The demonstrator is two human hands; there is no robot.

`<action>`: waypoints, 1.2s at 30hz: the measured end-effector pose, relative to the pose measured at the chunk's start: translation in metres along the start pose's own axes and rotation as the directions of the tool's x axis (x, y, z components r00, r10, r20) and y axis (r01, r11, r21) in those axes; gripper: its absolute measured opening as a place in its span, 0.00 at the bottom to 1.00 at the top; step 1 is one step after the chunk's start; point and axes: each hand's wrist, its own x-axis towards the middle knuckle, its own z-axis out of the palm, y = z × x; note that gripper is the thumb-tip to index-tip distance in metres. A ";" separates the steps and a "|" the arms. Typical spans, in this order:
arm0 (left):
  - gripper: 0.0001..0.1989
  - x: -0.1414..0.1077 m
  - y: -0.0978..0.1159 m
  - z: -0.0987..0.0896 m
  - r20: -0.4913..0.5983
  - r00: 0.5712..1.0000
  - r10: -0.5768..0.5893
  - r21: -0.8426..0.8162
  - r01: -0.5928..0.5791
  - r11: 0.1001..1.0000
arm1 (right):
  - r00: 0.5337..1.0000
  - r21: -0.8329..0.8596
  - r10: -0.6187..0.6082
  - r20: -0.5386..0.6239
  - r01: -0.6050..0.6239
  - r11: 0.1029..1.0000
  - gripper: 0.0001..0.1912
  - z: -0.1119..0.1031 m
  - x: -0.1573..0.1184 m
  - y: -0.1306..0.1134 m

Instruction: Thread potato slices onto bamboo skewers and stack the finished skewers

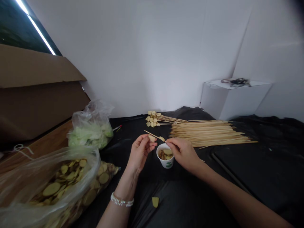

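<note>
My left hand (pixel 140 152) pinches a pale potato slice (pixel 151 138) on a thin bamboo skewer (pixel 154 135). My right hand (pixel 182 152) holds the skewer's lower end between its fingertips, just behind a second small slice (pixel 161 138). Below both hands stands a white paper cup (pixel 165 163) holding several potato slices. Beyond them lie finished skewers threaded with slices (pixel 152 118) and a bundle of bare bamboo skewers (pixel 209 133). A beaded bracelet (pixel 122 200) circles my left wrist.
To the left are a plastic bag of potato slices (pixel 64 180) and a bag of pale green leaves (pixel 91 129). A loose slice (pixel 155 202) lies on the black sheet (pixel 201 186). Cardboard (pixel 35 95) stands far left, a white box (pixel 235 99) back right.
</note>
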 end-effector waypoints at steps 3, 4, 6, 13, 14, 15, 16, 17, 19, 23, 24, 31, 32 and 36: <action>0.10 0.001 0.002 -0.003 -0.017 0.999 -0.040 -0.074 0.039 0.997 | 0.998 -0.019 -0.016 0.053 0.017 1.000 0.10 0.001 -0.001 0.000; 0.11 0.002 0.002 -0.003 -0.012 0.999 -0.052 -0.096 0.050 0.994 | 0.998 -0.026 -0.018 0.060 0.019 0.999 0.11 0.001 -0.002 0.000; 0.14 0.002 0.003 -0.005 -0.004 0.998 -0.070 -0.143 0.069 0.987 | 0.998 -0.037 -0.017 0.056 0.019 0.999 0.11 0.001 -0.002 0.001; 0.14 0.012 0.003 -0.018 -0.035 0.997 -0.067 -0.292 0.054 0.955 | 0.998 -0.061 -0.020 0.064 0.024 0.998 0.11 0.001 -0.001 0.003; 0.13 0.013 0.004 -0.020 -0.042 0.997 -0.060 -0.303 0.044 0.952 | 0.997 -0.068 -0.020 0.068 0.025 0.997 0.11 0.001 -0.001 0.003; 0.12 0.014 0.004 -0.021 -0.051 0.997 -0.055 -0.312 0.036 0.949 | 0.997 -0.075 -0.020 0.072 0.026 0.997 0.11 0.001 -0.002 0.002; 0.12 0.015 0.004 -0.022 -0.063 0.997 -0.052 -0.319 0.029 0.947 | 0.997 -0.083 -0.021 0.076 0.028 0.996 0.11 0.001 -0.002 0.002; 0.12 0.016 0.005 -0.023 -0.076 0.996 -0.052 -0.322 0.025 0.947 | 0.997 -0.091 -0.023 0.080 0.030 0.995 0.11 0.002 -0.002 0.002; 0.12 0.016 0.006 -0.024 -0.105 0.992 -0.065 -0.316 0.029 0.948 | 0.996 -0.103 -0.029 0.084 0.038 0.994 0.12 0.002 -0.002 0.002; 0.09 0.016 0.007 -0.025 -0.139 0.987 -0.083 -0.299 0.038 0.954 | 0.995 -0.117 -0.042 0.090 0.053 0.992 0.12 0.002 -0.003 0.004; 0.08 0.016 0.007 -0.025 -0.137 0.988 -0.073 -0.299 0.029 0.954 | 0.995 -0.119 -0.043 0.093 0.054 0.991 0.12 0.002 -0.003 0.004; 0.11 0.017 0.006 -0.026 -0.124 0.992 -0.009 -0.319 -0.032 0.947 | 0.993 -0.157 -0.044 0.111 0.061 0.986 0.12 0.003 -0.004 0.003; 0.12 0.017 0.006 -0.026 -0.132 0.991 -0.011 -0.319 -0.032 0.947 | 0.993 -0.165 -0.047 0.111 0.065 0.984 0.12 0.003 -0.004 0.003; 0.12 0.017 0.007 -0.025 -0.151 0.988 -0.015 -0.314 -0.034 0.949 | 0.992 -0.185 -0.056 0.115 0.077 0.980 0.12 0.002 -0.004 0.003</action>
